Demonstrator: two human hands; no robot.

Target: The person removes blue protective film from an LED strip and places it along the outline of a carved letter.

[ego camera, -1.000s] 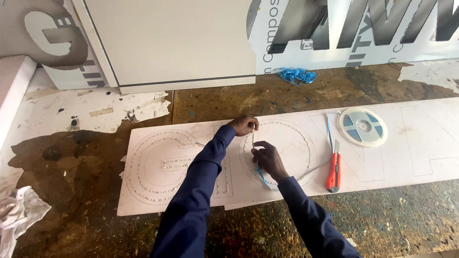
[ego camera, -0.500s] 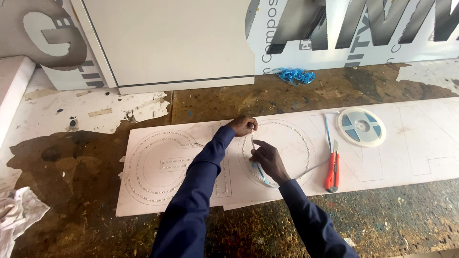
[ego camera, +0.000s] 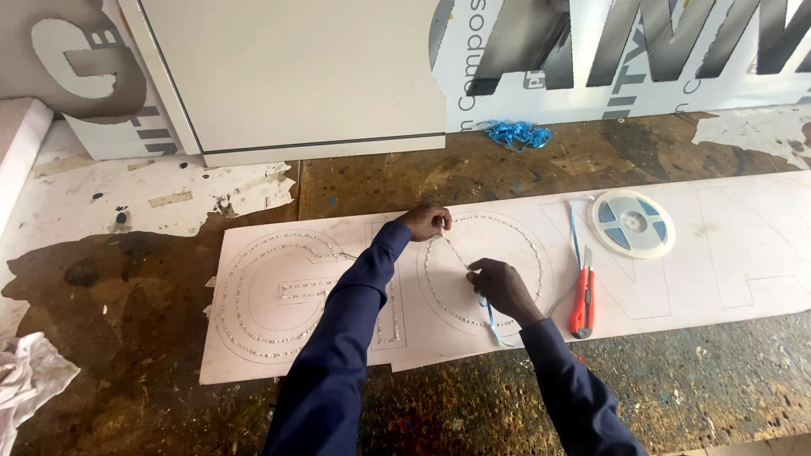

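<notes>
1. Worktop (ego camera: 355, 190): brown surface, stained and paint-spattered, with white patches peeling at 9 to 10 o'clock.
2. White letter board (ego camera: 726, 253): lies flat across the middle towards 3 o'clock.
3. Crumpled white rag (ego camera: 25, 376): at 8 o'clock.
4. Blue tangle of strip (ego camera: 515, 133): at 1 o'clock.
5. White panel (ego camera: 296, 76): stands on the worktop at 12 o'clock.

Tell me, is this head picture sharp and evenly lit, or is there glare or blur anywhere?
Head view: soft, even daylight, with no hard shadows and no strong glare; the white board looks bright but not washed out. The left hand and right hand are fairly sharp, and so is the reel. The thin strip between the hands is too fine to show clearly. Straight edges bend slightly near the borders.
</notes>
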